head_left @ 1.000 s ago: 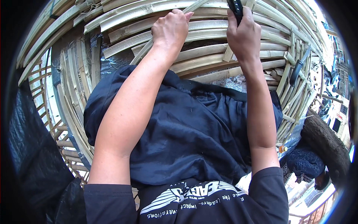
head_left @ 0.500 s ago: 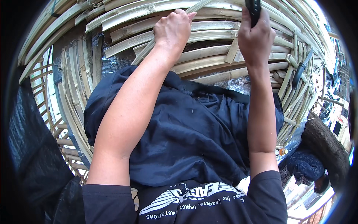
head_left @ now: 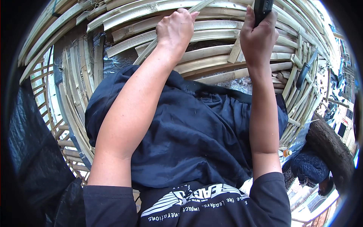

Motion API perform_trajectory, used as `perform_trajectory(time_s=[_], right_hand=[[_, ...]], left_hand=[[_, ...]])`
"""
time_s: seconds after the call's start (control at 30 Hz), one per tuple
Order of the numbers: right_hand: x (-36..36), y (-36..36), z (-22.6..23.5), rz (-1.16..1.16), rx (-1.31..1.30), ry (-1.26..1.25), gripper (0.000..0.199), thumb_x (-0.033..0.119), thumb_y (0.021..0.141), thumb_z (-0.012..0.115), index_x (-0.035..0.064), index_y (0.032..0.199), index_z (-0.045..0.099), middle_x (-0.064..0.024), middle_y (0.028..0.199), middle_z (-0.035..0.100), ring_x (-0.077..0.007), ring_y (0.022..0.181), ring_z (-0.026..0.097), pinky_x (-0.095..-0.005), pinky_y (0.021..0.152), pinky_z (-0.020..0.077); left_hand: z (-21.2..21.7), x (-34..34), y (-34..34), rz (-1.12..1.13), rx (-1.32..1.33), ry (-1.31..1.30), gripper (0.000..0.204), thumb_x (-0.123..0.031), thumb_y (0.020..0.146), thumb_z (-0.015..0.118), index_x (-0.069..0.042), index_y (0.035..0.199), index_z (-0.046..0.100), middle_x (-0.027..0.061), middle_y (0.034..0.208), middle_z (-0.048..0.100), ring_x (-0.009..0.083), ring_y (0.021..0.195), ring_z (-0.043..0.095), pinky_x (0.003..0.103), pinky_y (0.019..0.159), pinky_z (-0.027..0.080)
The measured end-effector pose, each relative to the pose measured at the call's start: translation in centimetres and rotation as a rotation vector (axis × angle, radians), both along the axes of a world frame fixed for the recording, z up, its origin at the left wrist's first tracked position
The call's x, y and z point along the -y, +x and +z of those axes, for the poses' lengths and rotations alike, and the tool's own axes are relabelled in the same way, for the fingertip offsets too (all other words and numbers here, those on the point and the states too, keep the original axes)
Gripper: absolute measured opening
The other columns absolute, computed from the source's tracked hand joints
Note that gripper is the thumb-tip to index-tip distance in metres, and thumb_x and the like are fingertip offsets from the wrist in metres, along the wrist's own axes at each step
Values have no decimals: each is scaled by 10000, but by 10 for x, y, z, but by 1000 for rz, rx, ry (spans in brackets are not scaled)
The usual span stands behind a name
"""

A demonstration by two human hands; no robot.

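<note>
My left hand [head_left: 174, 31] is closed around a narrow bamboo strip [head_left: 145, 55], which runs slantwise under the fist and out beyond it to the upper right. My right hand [head_left: 260, 39] grips a black tool handle [head_left: 263, 10]. That handle points away from me and is cut off by the top edge, so its working end is hidden. Under both hands lie split bamboo slats [head_left: 211, 52], side by side. A short bamboo piece [head_left: 235, 52] rests across them, left of my right wrist.
To the right, a knife with a black handle [head_left: 301, 76] lies on bamboo sticks. Dark cloth [head_left: 189, 128] covers my lap. A black sheet [head_left: 30, 151] hangs at the left. Beyond a thick log [head_left: 328, 143] at the lower right are a dark-clothed person [head_left: 311, 166] and a small bottle [head_left: 287, 153].
My right hand has shifted slightly, and the black handle's visible end has moved a little to the right. My left hand and the bamboo strip stay in place.
</note>
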State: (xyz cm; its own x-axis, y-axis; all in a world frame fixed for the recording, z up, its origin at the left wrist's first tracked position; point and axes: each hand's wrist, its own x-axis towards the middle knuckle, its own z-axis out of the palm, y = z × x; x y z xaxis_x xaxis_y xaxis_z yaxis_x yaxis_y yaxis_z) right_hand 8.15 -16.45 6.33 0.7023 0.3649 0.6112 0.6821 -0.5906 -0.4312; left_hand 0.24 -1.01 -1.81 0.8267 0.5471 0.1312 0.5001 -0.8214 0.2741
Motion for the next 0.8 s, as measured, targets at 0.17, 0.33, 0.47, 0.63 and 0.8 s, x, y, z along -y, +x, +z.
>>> perform_trajectory(time_s=[0.17, 0.33, 0.47, 0.63, 0.8], right_hand=[[1, 2, 14, 13, -62, -115, 335, 322, 1001, 643, -14, 1000, 642, -207, 753, 689, -409, 741, 709, -464, 688, 536], [-10, 10, 20, 38, -322, -261, 196, 167, 1009, 597, -25, 971, 587, -263, 816, 686, -414, 741, 680, -499, 667, 505], [-4, 2, -2, -53, 75, 189, 314, 296, 980, 675, -13, 979, 618, -198, 725, 683, -388, 699, 714, -443, 650, 537], [5, -6, 0, 15, -162, 47, 273, 258, 991, 661, -10, 960, 616, -190, 705, 690, -344, 629, 728, -404, 554, 537], [8, 19, 4, 180, -238, -213, 313, 245, 1015, 627, -54, 936, 576, -205, 668, 659, -282, 598, 729, -407, 511, 547]], left_hand=[[2, -3, 2, -8, 14, 23, 544, -520, 1051, 468, -43, 882, 667, 151, 733, 740, 329, 753, 771, 421, 602, 631], [3, -5, 1, -13, 38, 27, 543, -513, 1056, 462, -43, 875, 664, 143, 722, 738, 312, 737, 771, 410, 587, 626], [3, -2, 5, -16, 32, 24, 538, -512, 1053, 471, -42, 878, 666, 144, 722, 738, 314, 736, 771, 406, 592, 625], [3, -7, 4, -2, 35, 22, 539, -515, 1049, 478, -39, 883, 668, 150, 725, 739, 320, 729, 769, 422, 576, 626], [-1, -3, 1, -10, 30, 3, 539, -511, 1056, 461, -42, 887, 667, 152, 720, 738, 320, 726, 769, 425, 582, 628]])
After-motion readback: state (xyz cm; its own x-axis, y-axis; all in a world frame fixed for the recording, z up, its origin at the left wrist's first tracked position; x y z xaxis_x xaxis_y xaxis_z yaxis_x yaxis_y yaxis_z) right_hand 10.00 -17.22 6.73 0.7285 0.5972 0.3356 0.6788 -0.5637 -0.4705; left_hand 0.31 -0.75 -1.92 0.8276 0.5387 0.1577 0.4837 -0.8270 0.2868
